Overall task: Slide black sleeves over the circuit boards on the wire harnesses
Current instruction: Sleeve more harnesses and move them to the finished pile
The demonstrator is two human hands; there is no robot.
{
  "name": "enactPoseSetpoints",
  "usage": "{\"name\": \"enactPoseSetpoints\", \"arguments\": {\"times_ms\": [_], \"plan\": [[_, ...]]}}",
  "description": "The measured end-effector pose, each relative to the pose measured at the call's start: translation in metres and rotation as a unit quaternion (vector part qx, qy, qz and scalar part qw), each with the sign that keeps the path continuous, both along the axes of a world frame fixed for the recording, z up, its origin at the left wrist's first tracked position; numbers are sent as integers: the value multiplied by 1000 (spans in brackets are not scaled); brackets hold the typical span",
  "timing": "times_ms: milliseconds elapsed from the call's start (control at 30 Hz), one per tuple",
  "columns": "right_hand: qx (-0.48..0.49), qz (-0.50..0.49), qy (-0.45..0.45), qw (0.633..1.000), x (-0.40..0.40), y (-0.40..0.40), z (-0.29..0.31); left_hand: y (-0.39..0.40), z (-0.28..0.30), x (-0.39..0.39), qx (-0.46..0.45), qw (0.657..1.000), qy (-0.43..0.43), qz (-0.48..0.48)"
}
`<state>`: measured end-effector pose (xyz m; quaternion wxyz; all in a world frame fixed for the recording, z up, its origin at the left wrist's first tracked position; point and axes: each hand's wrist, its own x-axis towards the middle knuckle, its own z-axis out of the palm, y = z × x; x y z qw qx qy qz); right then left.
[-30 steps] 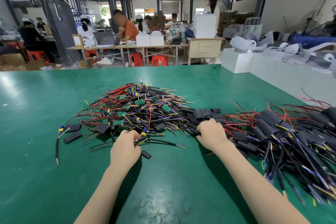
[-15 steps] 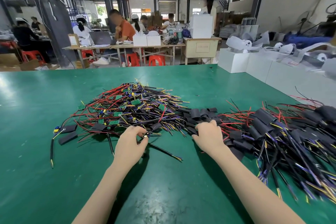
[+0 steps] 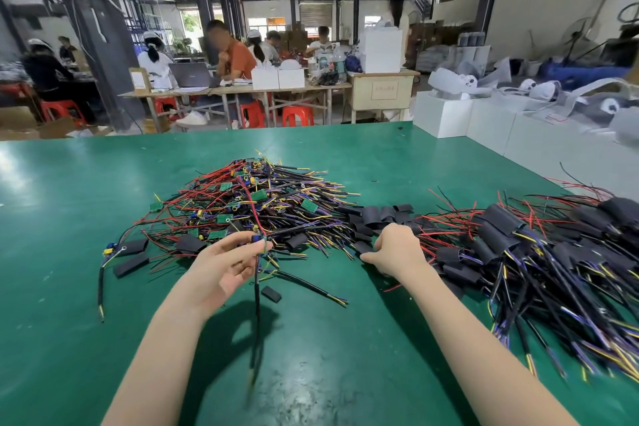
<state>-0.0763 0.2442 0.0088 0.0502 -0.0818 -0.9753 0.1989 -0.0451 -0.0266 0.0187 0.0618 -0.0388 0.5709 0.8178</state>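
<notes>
Nearest, a black cable (image 3: 256, 328) hangs blurred above the green counter (image 3: 69, 218), dangling from the wire harness (image 3: 260, 242) that the left hand (image 3: 224, 266) pinches between thumb and fingertips, lifted off the surface. A loose black sleeve (image 3: 271, 294) lies flat just beside that cable. The right hand (image 3: 394, 251) has its fingers curled down into a cluster of black sleeves (image 3: 377, 218); what it grips is hidden. Behind the left hand sits the heap of unsleeved harnesses with green circuit boards (image 3: 257, 196). Sleeved harnesses (image 3: 518, 252) are piled at the right
</notes>
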Motion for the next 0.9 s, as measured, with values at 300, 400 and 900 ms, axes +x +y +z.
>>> {"name": "enactPoseSetpoints", "arguments": {"times_ms": [300,400,900], "plan": [[19,-5,-4,1000,-4,-5,3,-4,4,2,104,994,23,-6],[28,3,28,999,4,-3,2,-6,7,0,161,985,57,17],[-91,267,192,940,58,-8,-6,-7,8,-2,264,957,78,95]]}}
